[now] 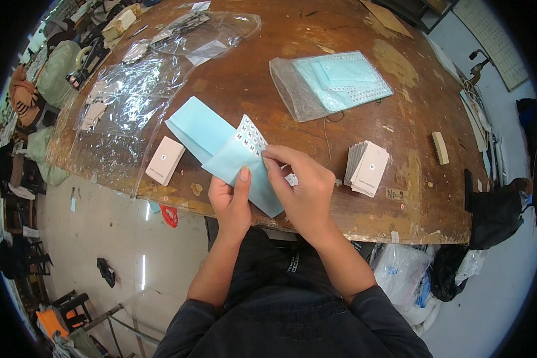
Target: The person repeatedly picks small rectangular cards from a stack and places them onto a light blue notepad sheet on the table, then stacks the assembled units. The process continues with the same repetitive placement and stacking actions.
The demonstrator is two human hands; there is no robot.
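Observation:
My left hand point(232, 203) is closed on a folded light-blue sticker sheet point(204, 126), its thumb lying across the front. Rows of small white stickers point(249, 138) with dark print show along the sheet's upper right part. At the right edge of those rows, my right hand point(301, 188) pinches with thumb and forefinger; whether a single sticker has come loose between them is too small to tell. Left of the sheet lies a stack of pale pink cards point(164, 160) with a round white sticker on top. Another, fanned stack of such cards point(369, 170) lies to the right.
A clear plastic bag point(331, 83) with more blue sticker sheets lies farther back on the worn wooden table point(244, 71). Crumpled clear plastic point(137, 89) covers the table's left side. A small brush point(440, 148) and a tape dispenser point(86, 62) sit near opposite edges.

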